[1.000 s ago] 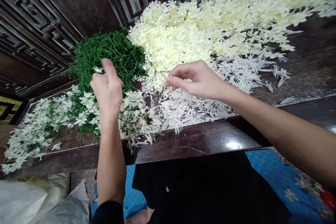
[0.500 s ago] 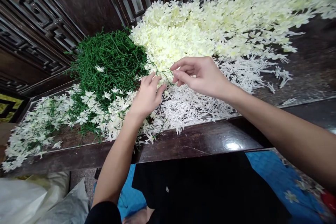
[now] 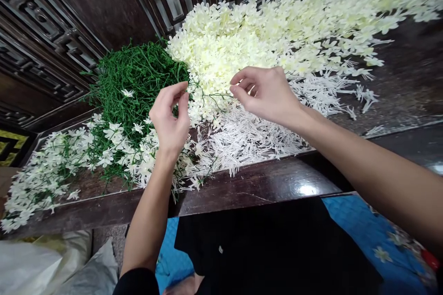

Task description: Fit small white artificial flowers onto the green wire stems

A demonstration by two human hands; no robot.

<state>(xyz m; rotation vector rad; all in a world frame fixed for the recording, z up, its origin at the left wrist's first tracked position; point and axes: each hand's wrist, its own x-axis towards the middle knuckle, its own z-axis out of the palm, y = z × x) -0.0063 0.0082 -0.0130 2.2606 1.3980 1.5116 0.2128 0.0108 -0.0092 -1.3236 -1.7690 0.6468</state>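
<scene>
A thin, branched green plastic stem (image 3: 214, 95) stretches between my two hands in front of the flower pile. My right hand (image 3: 265, 94) pinches its right end between thumb and fingertips. At the stem's left end, the thumb and fingers of my left hand (image 3: 171, 113) are brought together on a thin tip, though the exact contact is small. Behind my left hand rises a heap of green stems (image 3: 134, 71). Loose cream-white artificial petals (image 3: 228, 50) lie behind the stem. White stamen pieces (image 3: 256, 140) are spread below my right hand.
Assembled white flowers on green stems (image 3: 48, 170) lie along the left of the dark wooden bench (image 3: 263, 184). A carved wooden backrest (image 3: 97, 4) stands behind. Pale sacks (image 3: 31, 262) sit at lower left, and blue quilted cloth (image 3: 356, 226) lies below.
My left hand has moved left and turned, its fingers closing near the stem's left tip. My right hand stays almost in place, still pinching the stem.
</scene>
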